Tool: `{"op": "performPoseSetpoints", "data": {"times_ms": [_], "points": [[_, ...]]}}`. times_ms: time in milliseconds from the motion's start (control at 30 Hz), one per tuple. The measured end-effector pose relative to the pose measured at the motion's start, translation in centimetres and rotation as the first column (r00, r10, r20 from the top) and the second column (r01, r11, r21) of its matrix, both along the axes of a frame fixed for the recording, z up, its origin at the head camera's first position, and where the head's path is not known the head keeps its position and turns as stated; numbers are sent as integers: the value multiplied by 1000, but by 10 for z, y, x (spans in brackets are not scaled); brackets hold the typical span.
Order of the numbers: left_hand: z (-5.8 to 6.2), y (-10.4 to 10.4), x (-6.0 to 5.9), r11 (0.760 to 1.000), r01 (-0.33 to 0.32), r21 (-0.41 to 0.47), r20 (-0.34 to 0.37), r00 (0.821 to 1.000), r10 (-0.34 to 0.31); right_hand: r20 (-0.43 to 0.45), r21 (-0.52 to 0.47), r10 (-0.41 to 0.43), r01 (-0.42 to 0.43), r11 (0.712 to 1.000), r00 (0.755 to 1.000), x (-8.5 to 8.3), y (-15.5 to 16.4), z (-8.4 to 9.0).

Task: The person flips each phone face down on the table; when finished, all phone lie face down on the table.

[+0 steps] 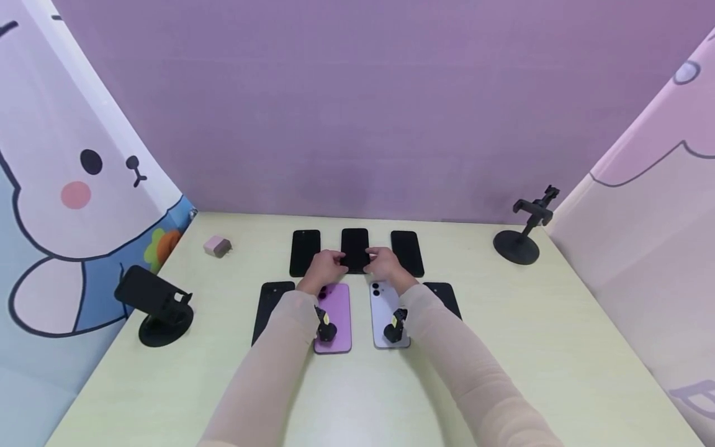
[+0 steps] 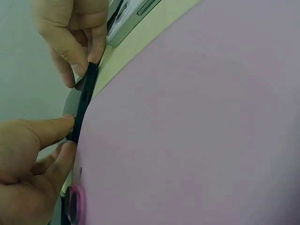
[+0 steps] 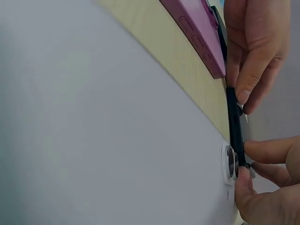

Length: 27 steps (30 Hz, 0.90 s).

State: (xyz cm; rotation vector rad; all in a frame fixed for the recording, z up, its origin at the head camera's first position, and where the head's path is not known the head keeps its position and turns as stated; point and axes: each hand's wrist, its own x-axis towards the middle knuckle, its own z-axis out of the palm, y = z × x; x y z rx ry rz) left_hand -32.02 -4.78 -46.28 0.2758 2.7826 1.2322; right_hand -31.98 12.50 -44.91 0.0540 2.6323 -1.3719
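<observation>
Both hands meet at a black phone [image 1: 355, 248] in the middle of the back row. My left hand [image 1: 325, 269] pinches its lower left corner between thumb and fingers. At the lower right corner, my right hand [image 1: 385, 266] does the same. The phone's dark bottom edge [image 2: 87, 96] shows side-on between the two hands in the left wrist view. A purple phone [image 1: 337, 316] lies back up below my left wrist, and a pale lilac phone [image 1: 382, 313] below my right wrist. Each nearly fills the wrist view on its side.
Black phones lie on either side of the held one, at left [image 1: 305, 251] and right [image 1: 408, 251]. Two more black phones [image 1: 272, 301] are partly under the forearms. Black stands rise at left [image 1: 162, 323] and right [image 1: 516, 245]. A pink charger plug [image 1: 216, 246] sits at back left.
</observation>
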Motion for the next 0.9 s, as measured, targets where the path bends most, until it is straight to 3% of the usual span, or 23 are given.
{"op": "performPoseSetpoints", "data": {"times_ms": [300, 700, 900], "points": [[0, 2, -2, 1000, 2, -1, 12, 1000, -2, 34, -217, -38, 44, 975, 999, -2, 4, -1], [1, 10, -2, 999, 36, -40, -19, 999, -37, 32, -370, -40, 49, 928, 999, -2, 7, 10], [0, 13, -1, 999, 38, 1, -34, 999, -38, 18, -470, -28, 33, 882, 999, -2, 8, 12]]}}
